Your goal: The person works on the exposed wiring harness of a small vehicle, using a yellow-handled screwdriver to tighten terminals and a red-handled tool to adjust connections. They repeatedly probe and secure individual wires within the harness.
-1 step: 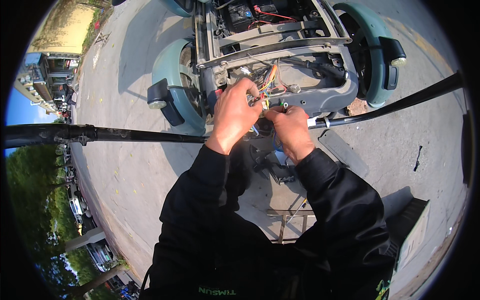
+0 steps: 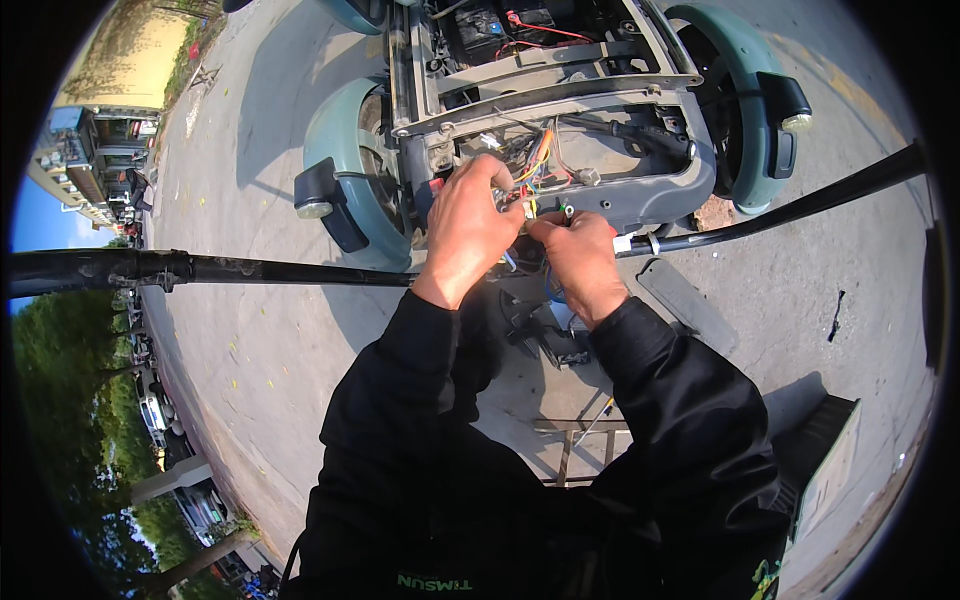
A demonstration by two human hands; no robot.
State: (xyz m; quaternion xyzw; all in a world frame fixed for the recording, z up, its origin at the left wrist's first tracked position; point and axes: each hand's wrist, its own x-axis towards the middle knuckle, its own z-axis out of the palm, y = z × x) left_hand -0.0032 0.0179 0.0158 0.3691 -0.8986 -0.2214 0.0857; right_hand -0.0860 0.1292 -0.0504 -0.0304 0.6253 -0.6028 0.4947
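Note:
My left hand (image 2: 468, 228) is closed in a pinch on thin coloured wires, its thumb and fingertips meeting at their lower end. The wire bundle (image 2: 545, 150), with orange, red, yellow and blue strands, runs up into the open rear body of a small vehicle. Close beside it, my right hand (image 2: 580, 258) is pinched too, its thumb almost touching the left fingertips. A short dark stub with a pale, greenish tip (image 2: 569, 212) pokes up from the right fingers; what else they grip is hidden. A white connector (image 2: 590, 177) hangs loose beyond the right hand.
Green fenders (image 2: 335, 150) flank the vehicle's metal frame (image 2: 560, 72), with a battery (image 2: 480, 35) inside. Black bars (image 2: 270, 270) stretch out on both sides. Beneath my hands are a dark bracket (image 2: 545, 330) and a metal stand (image 2: 565, 455); a grey panel (image 2: 690, 305) lies right.

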